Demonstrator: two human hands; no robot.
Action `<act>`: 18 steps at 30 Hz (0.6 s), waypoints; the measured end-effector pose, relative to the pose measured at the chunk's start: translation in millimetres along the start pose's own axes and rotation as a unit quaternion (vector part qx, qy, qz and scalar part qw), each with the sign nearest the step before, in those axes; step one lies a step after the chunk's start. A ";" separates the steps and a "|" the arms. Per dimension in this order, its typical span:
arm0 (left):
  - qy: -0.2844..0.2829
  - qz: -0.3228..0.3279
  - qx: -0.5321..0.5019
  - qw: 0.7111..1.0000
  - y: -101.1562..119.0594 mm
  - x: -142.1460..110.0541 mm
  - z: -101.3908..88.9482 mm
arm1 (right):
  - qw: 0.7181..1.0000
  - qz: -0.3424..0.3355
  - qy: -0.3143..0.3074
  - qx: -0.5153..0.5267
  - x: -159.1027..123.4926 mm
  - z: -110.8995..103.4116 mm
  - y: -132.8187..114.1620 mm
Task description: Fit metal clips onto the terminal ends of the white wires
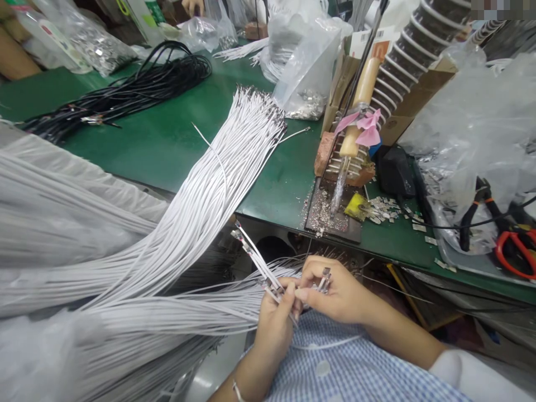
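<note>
My left hand (274, 324) pinches a few thin white wires (255, 258) with metal terminals at their ends; the wires point up and to the left. My right hand (335, 290) holds several small metal terminals (325, 277) between the fingers, right beside the left fingertips. Both hands are low, in front of the green table's edge, over my blue checked clothing. A big fanned bundle of white wires (218, 184) lies from my lap up onto the green table (167, 139).
A soldering iron (354, 134) rests in a coiled stand over a solder-spattered tray (330, 215). Black cables (134, 89) lie at the far left. Plastic bags of metal parts (307, 78), pliers (481, 206) and red-handled scissors (517, 254) sit at the right. Another person's hand (192, 6) shows at the top.
</note>
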State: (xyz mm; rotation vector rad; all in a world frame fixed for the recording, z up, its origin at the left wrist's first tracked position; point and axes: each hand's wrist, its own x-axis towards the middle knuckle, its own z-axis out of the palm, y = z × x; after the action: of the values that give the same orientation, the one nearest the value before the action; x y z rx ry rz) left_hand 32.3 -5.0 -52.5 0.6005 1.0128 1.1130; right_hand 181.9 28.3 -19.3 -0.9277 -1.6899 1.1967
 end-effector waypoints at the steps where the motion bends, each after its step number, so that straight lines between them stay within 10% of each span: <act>1: 0.007 -0.023 -0.019 1.000 1.2 0.2 1.0 | 1.000 -0.001 -0.001 -0.006 0.2 -0.1 0.4; 11: 0.012 -0.087 -0.151 0.985 9.6 2.4 7.8 | 0.997 0.022 -0.068 -0.043 4.5 8.8 -2.7; 18: 0.003 -0.039 -0.043 0.998 5.6 1.7 9.3 | 0.999 0.047 -0.003 -0.014 3.9 10.6 0.1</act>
State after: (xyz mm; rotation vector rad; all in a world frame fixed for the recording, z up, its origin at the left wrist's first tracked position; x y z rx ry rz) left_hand 38.3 -0.6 -44.4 0.4849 0.9805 1.0852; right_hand 170.7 28.3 -20.5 -1.0323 -1.6881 1.2414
